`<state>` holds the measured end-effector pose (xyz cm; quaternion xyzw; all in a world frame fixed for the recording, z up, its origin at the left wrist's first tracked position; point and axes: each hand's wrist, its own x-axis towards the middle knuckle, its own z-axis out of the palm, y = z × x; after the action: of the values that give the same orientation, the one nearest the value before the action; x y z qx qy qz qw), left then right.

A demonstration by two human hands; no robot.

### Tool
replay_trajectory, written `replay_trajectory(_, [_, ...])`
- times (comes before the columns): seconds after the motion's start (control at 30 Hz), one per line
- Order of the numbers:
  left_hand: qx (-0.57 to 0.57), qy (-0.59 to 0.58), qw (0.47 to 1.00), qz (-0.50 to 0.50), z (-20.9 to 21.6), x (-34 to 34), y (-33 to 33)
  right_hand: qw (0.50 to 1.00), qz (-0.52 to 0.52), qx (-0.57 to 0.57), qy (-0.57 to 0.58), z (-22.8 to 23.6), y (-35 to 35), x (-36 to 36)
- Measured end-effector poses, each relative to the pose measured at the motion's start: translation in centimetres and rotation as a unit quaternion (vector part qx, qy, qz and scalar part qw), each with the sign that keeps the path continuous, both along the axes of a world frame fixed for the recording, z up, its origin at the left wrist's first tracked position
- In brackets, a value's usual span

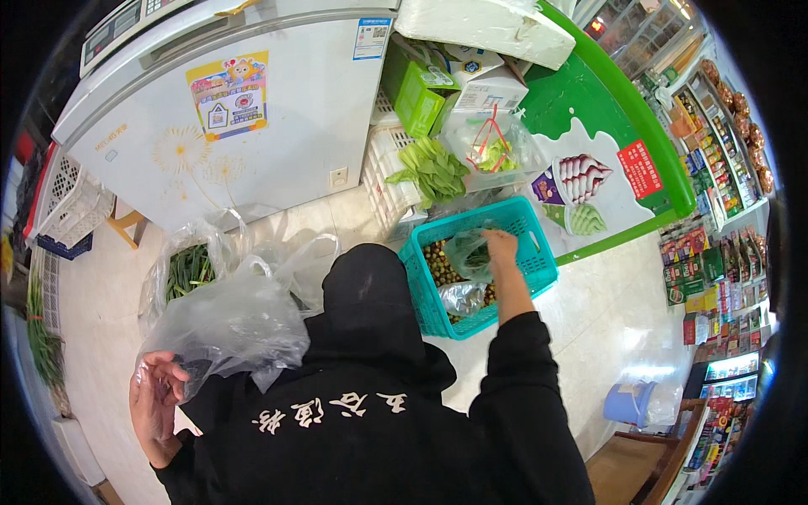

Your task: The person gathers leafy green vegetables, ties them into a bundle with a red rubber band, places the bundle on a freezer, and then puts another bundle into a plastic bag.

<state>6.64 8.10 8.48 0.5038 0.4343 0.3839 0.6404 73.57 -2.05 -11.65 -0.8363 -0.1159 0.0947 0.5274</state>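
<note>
My right hand reaches over a teal plastic basket and grips the edge of a small clear plastic bag with something dark green inside. Below that bag, small round brown-and-yellowish items fill part of the basket, and another clear plastic bundle lies on them. On the left, my left hand has its fingers curled at the edge of a large clear plastic bag. Just beyond it, leafy green stalks show in another thin bag. My black sleeves and dark clothing cover the lower middle.
A white chest freezer stands ahead. Right of it are leafy greens, a green box and a clear bag. A green-edged board leans behind the basket. A blue bucket and stocked shelves stand right.
</note>
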Motion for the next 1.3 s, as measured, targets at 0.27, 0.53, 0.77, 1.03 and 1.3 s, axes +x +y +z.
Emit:
replay_trajectory(0.27, [-0.013,-0.001,0.999,0.05,0.5,0.7,0.9,0.982,-0.018,-0.077,0.172,-12.7,4.0,-9.4])
replay_trajectory(0.53, [-0.02,-0.09,0.992,0.091,0.6,1.1,-0.5,0.94,0.156,-0.304,-0.026,-4.7,5.7,-12.8])
replay_trajectory(0.77, [0.033,-0.29,0.951,0.101,4.5,-0.2,1.9,0.68,0.677,0.231,0.161,20.5,4.7,-26.5])
replay_trajectory(1.03, [0.106,-0.349,0.931,0.013,3.4,-4.6,-2.2,0.483,0.867,0.124,-0.003,28.0,6.9,-38.7])
replay_trajectory(1.3, [0.016,-0.072,0.99,-0.123,2.6,-1.5,-6.9,0.627,0.737,0.135,-0.212,14.6,11.3,-52.0])
